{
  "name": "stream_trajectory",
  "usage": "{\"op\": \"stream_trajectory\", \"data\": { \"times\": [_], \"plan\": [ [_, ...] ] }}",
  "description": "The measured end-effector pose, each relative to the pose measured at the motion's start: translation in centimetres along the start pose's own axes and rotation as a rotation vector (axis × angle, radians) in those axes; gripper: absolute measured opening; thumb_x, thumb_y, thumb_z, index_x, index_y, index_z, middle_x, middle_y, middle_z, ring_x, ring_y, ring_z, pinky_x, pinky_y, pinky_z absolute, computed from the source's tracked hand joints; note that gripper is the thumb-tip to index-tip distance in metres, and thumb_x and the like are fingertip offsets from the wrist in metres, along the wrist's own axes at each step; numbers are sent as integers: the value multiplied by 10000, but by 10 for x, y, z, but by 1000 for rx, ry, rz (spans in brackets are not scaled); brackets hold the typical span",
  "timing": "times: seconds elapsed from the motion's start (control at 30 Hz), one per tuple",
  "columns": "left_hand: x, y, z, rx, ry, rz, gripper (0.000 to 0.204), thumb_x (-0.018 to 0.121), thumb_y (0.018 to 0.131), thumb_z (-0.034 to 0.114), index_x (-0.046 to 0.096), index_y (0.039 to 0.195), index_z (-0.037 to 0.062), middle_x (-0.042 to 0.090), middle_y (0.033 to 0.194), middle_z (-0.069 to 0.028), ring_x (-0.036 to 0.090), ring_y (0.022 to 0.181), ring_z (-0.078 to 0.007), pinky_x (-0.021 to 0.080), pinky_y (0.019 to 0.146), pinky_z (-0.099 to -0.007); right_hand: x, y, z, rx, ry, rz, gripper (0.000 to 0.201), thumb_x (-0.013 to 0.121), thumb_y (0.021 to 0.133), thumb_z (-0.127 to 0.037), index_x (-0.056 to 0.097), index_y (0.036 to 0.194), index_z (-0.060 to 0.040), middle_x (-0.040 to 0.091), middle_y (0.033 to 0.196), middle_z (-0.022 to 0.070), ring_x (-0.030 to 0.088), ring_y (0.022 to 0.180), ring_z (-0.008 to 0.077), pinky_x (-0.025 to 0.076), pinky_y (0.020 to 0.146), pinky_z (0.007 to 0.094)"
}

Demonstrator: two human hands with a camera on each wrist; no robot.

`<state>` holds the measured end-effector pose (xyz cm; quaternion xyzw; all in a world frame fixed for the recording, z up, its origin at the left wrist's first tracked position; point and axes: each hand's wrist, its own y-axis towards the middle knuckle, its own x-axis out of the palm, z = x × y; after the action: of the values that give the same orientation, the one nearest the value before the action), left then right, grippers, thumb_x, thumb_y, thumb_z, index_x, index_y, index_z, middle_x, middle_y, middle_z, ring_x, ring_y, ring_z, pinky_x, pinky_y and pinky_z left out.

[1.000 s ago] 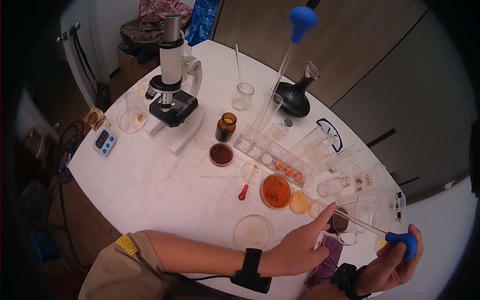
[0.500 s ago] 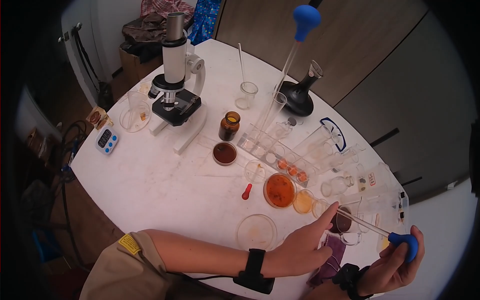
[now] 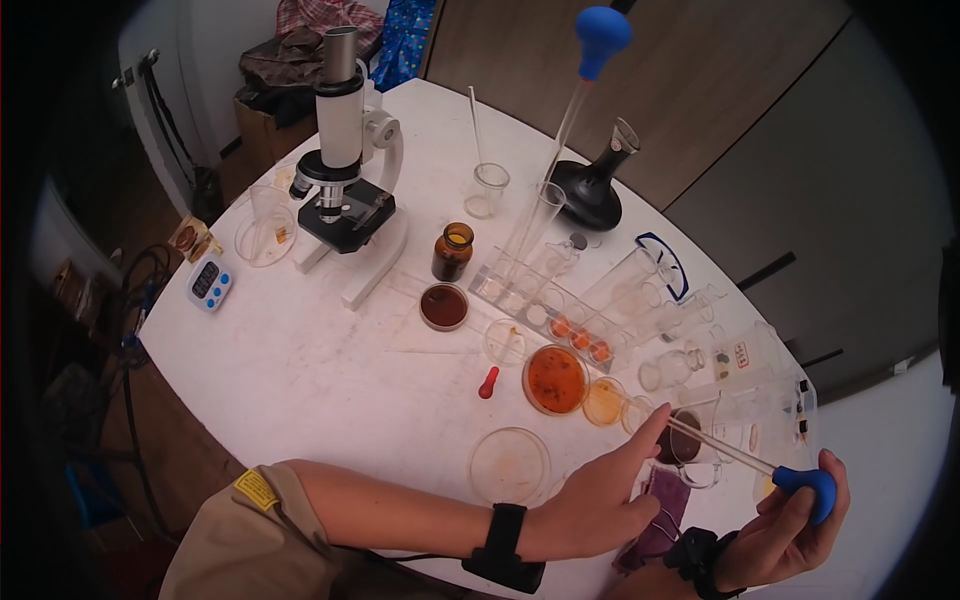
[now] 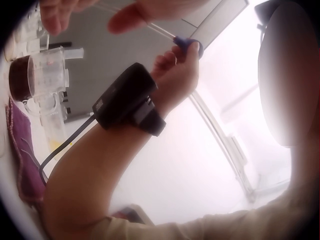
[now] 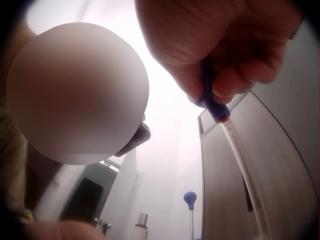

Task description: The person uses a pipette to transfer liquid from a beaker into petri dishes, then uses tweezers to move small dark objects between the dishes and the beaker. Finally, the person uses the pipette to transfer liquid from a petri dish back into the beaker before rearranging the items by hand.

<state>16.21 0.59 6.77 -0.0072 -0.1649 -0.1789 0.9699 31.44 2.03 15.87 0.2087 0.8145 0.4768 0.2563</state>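
Note:
My right hand (image 3: 775,540) holds the blue rubber bulb (image 3: 808,492) of a glass pipette, with thumb and fingers round it. In the right wrist view the bulb (image 5: 216,107) shows below the curled fingers, and the glass tube (image 5: 245,180) runs down from it. The pipette's tube (image 3: 725,446) slants over the table toward my left hand (image 3: 595,505). That hand has its index finger stretched out, the fingertip right at the tube's far end, and its thumb apart. Beneath the tube stands a beaker (image 3: 704,470) beside dark brown contents, with a purple cloth (image 3: 665,510) near the left thumb.
Petri dishes with orange (image 3: 556,380) and yellow (image 3: 603,401) contents lie left of the pipette. A clear test tube rack (image 3: 615,330), a brown bottle (image 3: 453,252), a microscope (image 3: 345,170), a black flask (image 3: 590,195) and a second blue-bulbed pipette (image 3: 603,38) stand farther back. A red dropper bulb (image 3: 488,382) lies mid-table.
The head view shifts slightly and back. Both hands and the pipette keep nearly the same pose.

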Motion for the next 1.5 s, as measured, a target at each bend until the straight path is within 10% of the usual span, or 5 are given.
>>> {"op": "stream_trajectory", "data": {
  "times": [0.6,0.67,1.1,1.17,1.5],
  "plan": [
    [9,-10,-4,12,-60,-18,921,474,794,-42,18,1585,73,167,1644,-120,417,1401,-272,454,980,-373,-6,5,-2,45,62,-3,495,633,947,-353,595,1187,78,629,1117,139,556,664,78,386,520,169],
    [10,-11,-3,10,-67,-26,926,477,792,-46,18,1586,78,162,1646,-119,417,1402,-274,453,983,-376,-2,13,-6,-116,173,-91,500,715,902,-342,624,1095,111,631,662,160,507,470,137,366,432,210],
    [3,-1,-8,37,1,-111,943,517,799,-37,6,1584,68,121,1653,-129,413,1405,-285,459,984,-373,-9,13,-13,-82,114,-184,553,711,907,-366,593,1133,125,616,634,159,521,478,151,385,442,217],
    [0,2,-7,65,8,-110,940,518,801,-36,8,1584,65,125,1652,-126,410,1406,-286,460,982,-369,-14,5,-7,31,17,-144,570,662,913,-410,591,1197,79,627,1106,139,566,671,92,390,516,181],
    [-4,4,0,13,38,-84,929,518,807,-33,15,1583,60,128,1654,-101,377,1428,-274,455,991,-355,-7,6,-10,19,5,-153,627,676,886,-436,576,1214,89,623,1099,167,576,690,111,392,509,190]
  ]
}}
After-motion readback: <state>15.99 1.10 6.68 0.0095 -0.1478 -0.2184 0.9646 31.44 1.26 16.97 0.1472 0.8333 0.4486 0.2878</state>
